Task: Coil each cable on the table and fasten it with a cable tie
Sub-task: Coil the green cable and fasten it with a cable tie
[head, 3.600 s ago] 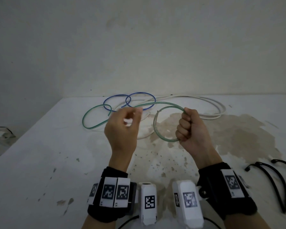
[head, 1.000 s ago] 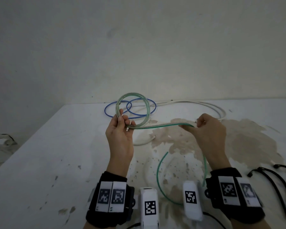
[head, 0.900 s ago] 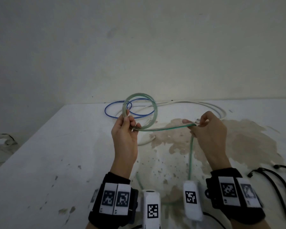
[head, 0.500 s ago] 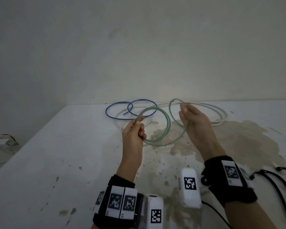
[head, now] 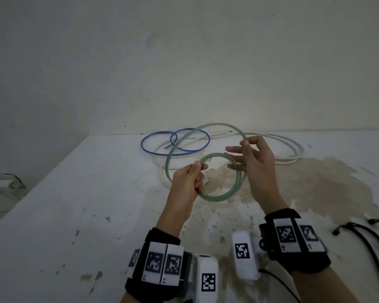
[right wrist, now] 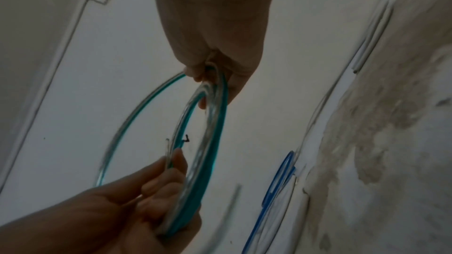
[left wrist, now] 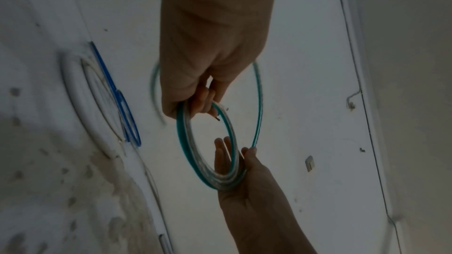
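A green translucent cable (head: 222, 199) is held above the white table (head: 74, 193) as a small coil of several turns, with one larger loose loop arching behind it. My left hand (head: 194, 176) pinches the coil's left side, and a bare wire end pokes out by its fingertips (left wrist: 208, 103). My right hand (head: 244, 149) pinches the loose loop between thumb and forefinger, its other fingers reaching through the coil (left wrist: 186, 142). In the right wrist view the coil (right wrist: 210, 132) runs from my right hand (right wrist: 210, 84) down to my left hand (right wrist: 168, 167).
A blue cable (head: 158, 153) and a thick white cable (head: 293, 147) lie in loose loops at the back of the table by the wall. Black cable loops (head: 363, 237) lie at the right edge. A brown stain (head: 315, 182) covers the table's middle right.
The long tail that hung down to the table has been drawn up into a wide loop. My right hand swung it over and came in close against the coil in my left hand.
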